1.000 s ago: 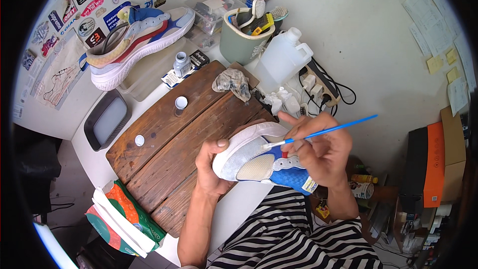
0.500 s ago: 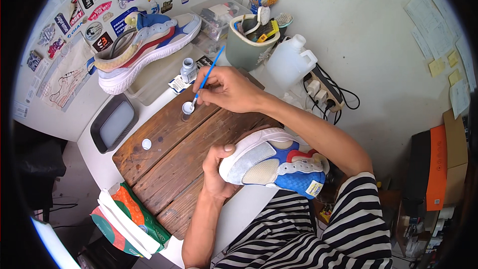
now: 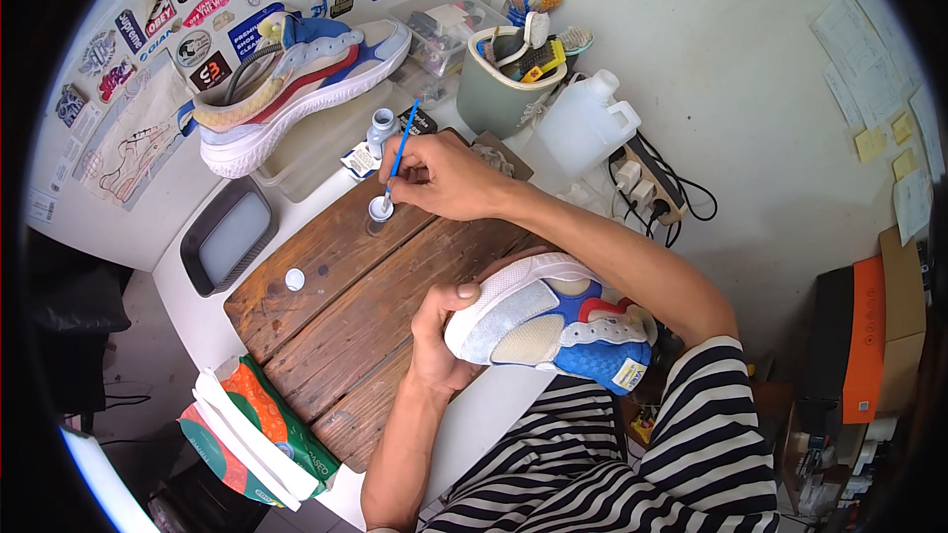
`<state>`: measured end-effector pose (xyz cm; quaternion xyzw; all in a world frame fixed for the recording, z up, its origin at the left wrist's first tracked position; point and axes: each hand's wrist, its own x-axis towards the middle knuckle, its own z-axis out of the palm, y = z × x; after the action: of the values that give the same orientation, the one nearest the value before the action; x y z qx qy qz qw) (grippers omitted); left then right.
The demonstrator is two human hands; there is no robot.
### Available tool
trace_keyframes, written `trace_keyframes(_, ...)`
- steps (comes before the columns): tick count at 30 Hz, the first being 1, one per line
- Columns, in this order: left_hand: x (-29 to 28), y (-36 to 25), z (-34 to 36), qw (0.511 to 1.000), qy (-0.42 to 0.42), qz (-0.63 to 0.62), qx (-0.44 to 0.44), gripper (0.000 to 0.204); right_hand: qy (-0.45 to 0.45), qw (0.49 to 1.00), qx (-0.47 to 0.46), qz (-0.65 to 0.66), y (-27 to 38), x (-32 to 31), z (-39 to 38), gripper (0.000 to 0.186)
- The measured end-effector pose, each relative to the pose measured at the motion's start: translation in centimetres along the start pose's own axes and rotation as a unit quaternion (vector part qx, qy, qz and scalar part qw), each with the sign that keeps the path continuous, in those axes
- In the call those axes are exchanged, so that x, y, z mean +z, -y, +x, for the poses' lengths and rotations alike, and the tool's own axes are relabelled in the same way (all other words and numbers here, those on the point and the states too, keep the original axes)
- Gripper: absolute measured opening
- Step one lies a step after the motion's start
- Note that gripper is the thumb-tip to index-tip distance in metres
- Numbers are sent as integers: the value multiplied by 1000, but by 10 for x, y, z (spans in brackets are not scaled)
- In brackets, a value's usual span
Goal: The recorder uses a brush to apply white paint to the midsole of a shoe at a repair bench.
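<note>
My right hand (image 3: 441, 176) pinches a slim blue paintbrush (image 3: 404, 143), its tip down in a small white paint cup (image 3: 380, 207) on the brown wooden board (image 3: 326, 336). Around the toe end of a sneaker (image 3: 553, 321) my left hand (image 3: 446, 341) is closed, thumb on the pale sole edge. That sneaker is blue, red, cream and grey, tilted on its side above the front edge of the board. A matching sneaker (image 3: 296, 89) rests on a clear plastic box at the back left. Just behind the paint cup stands a small bottle of greyish paint (image 3: 382, 128).
A white round cap (image 3: 294, 279) lies on the board, with a dark tray (image 3: 227, 240) to its left. Near the left corner sits a tissue pack (image 3: 262, 434). Behind stand a grey-green bucket of brushes (image 3: 504, 89), a white jug (image 3: 588, 123) and a power strip (image 3: 647, 183).
The paintbrush has become more upright, with its tip still in the cup. The view has shifted slightly; my left hand keeps its hold on the sneaker.
</note>
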<state>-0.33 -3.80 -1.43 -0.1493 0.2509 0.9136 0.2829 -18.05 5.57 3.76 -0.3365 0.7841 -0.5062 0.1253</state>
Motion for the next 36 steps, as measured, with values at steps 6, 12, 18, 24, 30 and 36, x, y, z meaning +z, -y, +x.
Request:
trace_keyframes(6, 12, 0, -2, 999, -29, -14, -2, 70, 23, 999, 13, -23, 2, -4, -3, 11)
trace_keyframes(12, 3, 0, 0, 1000, 3, -13, -2, 70, 22, 999, 13, -24, -5, -4, -3, 10)
trace_keyframes(18, 9, 0, 0, 1000, -5, -25, -2, 70, -33, 991, -12, 130, 26, -33, -26, 8)
trace_keyframes(24, 46, -17, -16, 999, 19, 42, 5, 72, -169, 962, -46, 210, 88, -54, -132, 6)
trace_keyframes(30, 42, -13, -14, 1000, 8, 27, 3, 77, -215, 958, -68, 177, 95, -31, -193, 13)
trace_keyframes(36, 39, -12, -15, 999, -3, 36, 12, 76, -216, 962, -77, 147, 93, -23, -199, 13)
